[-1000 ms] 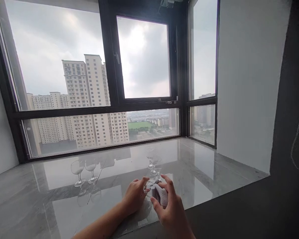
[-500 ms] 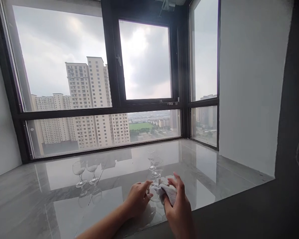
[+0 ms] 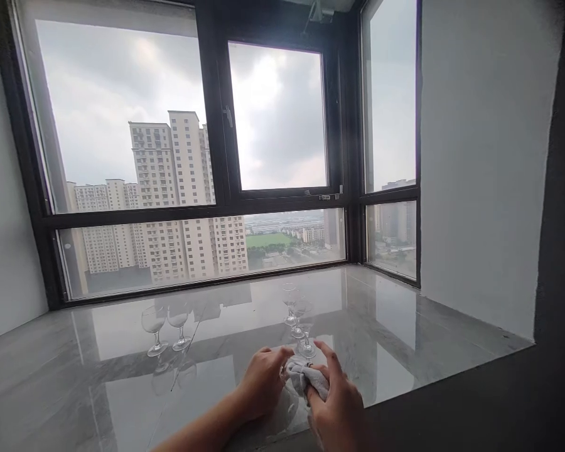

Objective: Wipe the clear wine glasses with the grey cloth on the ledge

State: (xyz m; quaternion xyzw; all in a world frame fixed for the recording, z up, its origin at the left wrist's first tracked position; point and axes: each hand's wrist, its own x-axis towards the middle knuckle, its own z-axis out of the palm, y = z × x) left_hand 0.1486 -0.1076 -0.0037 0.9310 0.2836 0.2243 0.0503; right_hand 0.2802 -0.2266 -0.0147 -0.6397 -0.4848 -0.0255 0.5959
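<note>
My left hand (image 3: 263,384) is closed around a clear stemmed glass (image 3: 283,371), mostly hidden by the fingers and a cloth. My right hand (image 3: 338,402) grips a pale grey cloth (image 3: 307,375) and presses it against that glass, with the index finger raised. Just beyond my hands, three clear stemmed glasses stand upright in a close row: a near glass (image 3: 307,345), a middle glass (image 3: 299,328) and a far glass (image 3: 289,312). Further left, an outer glass (image 3: 154,321) and an inner glass (image 3: 179,321) stand upright side by side.
A shiny grey tiled sill (image 3: 216,370) carries all the glasses and mirrors the window. Its front edge runs diagonally below my hands at the right. Dark window frames (image 3: 282,204) border the back, and a pale wall (image 3: 484,163) rises at the right.
The cloth now covers more of the held glass, and both hands sit slightly lower. The near standing glass shows more clearly. The whole view has shifted a little.
</note>
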